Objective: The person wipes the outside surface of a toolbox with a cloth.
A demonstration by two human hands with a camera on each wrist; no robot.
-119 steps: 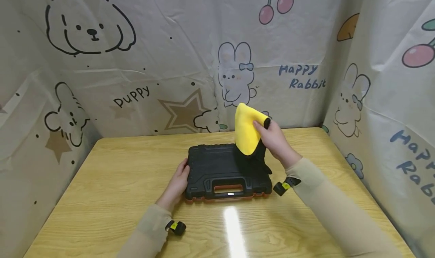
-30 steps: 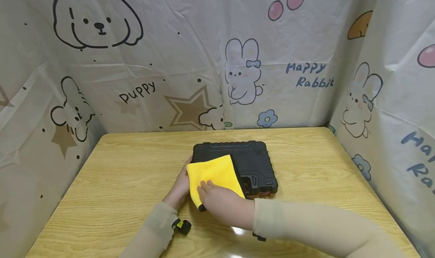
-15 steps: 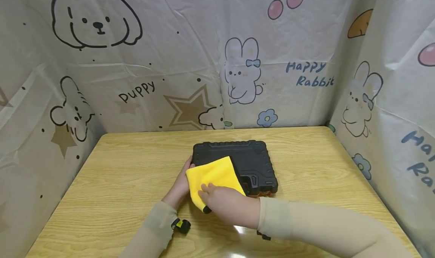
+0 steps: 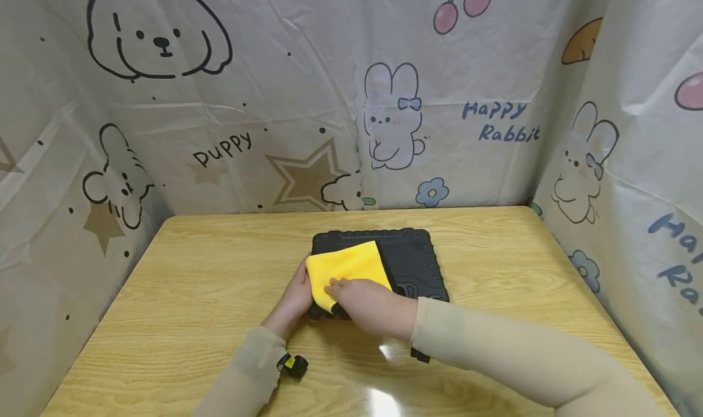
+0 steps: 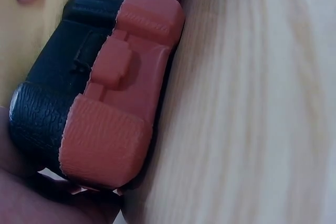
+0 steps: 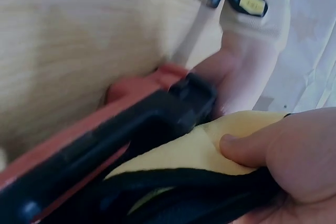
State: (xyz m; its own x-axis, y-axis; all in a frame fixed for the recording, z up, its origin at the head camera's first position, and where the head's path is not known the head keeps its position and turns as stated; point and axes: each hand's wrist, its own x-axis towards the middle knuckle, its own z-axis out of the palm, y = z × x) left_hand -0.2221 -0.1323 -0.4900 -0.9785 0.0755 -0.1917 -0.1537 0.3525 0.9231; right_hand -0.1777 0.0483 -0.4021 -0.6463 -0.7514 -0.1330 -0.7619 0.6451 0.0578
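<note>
A black plastic carrying case (image 4: pixel 409 255) with an orange-red lower half (image 5: pixel 107 135) lies flat on the wooden table. My left hand (image 4: pixel 293 295) grips its left side near the front corner. Over the case's left front part lies a folded yellow cloth (image 4: pixel 351 264) with black edging, held by my right hand (image 4: pixel 368 304). In the right wrist view, my right thumb presses on top of the cloth (image 6: pixel 205 142) and other fingers show below its folded layers. The case's handle is mostly hidden beneath the cloth and right arm.
The wooden table (image 4: pixel 219 270) extends around the case on all sides. Behind it and at both sides hangs a pale printed curtain (image 4: pixel 307 87). Each wrist carries a small black camera on a strap, the left camera (image 4: pixel 296 366) close above the tabletop.
Earlier the right hand held the cloth raised over the case's right side; it then moved to the left front. In the last half second it slid away from me. The left hand stays put.
</note>
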